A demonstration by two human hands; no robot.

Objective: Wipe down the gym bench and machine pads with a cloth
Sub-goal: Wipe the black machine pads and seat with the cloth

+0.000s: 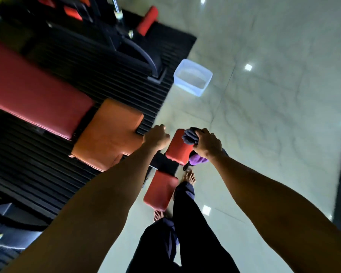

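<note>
Where black ribbed rubber matting meets glossy pale floor tiles, the right hand grasps a bunched dark purple cloth against the upper red cylindrical leg pad; the left hand, clenched on nothing visible, hovers beside the orange vinyl seat pad.

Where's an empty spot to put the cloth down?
The shiny floor beside the plastic tub is bare. The long red bench pad is bare too. Crowded around the roller pad, where the right hand holds the cloth.
</note>
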